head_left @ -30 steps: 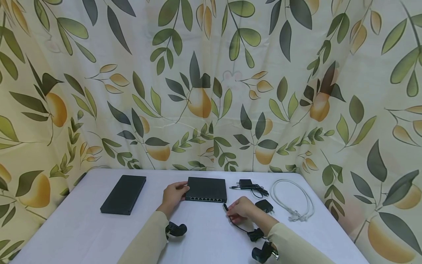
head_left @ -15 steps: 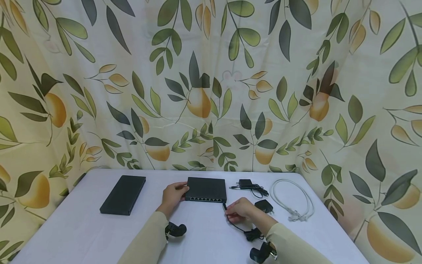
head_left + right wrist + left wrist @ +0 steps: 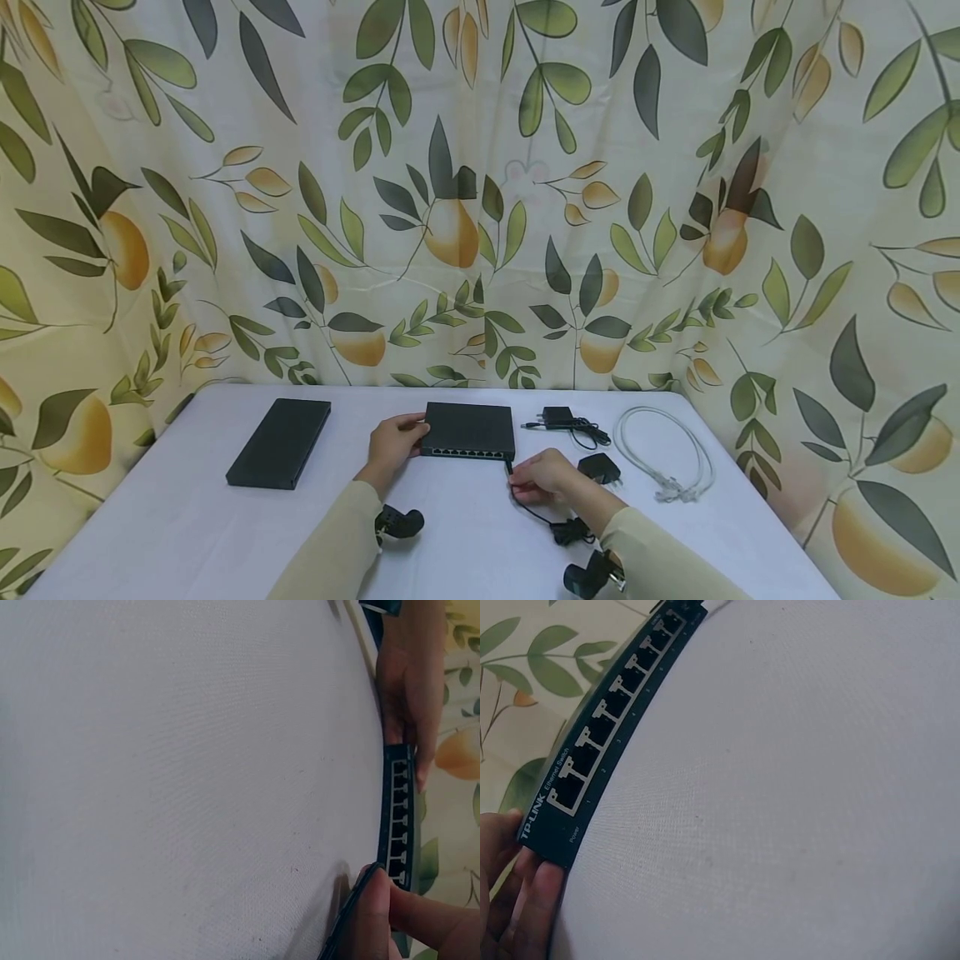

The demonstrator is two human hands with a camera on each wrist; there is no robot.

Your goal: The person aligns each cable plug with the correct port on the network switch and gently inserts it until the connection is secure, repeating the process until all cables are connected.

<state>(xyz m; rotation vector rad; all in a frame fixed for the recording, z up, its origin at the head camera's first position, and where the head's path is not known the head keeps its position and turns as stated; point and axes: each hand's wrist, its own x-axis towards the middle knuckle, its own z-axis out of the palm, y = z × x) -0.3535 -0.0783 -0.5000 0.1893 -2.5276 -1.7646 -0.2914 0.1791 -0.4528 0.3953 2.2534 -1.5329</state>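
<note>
Currently, the switch (image 3: 468, 429), its long axis running left-right on the desk (image 3: 187, 533), is being gripped at its left end by the left hand (image 3: 393, 443); beside its right front corner, the cable (image 3: 531, 511) is being pinched by the right hand (image 3: 546, 477).

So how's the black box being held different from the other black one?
The held box shows a row of ports along its front; the left box shows none. The held box lies with its long side across the table; the left box has its long side slanting away from the person. The left hand grips the held box; no hand touches the left box. Both are black, flat and rectangular.
</note>
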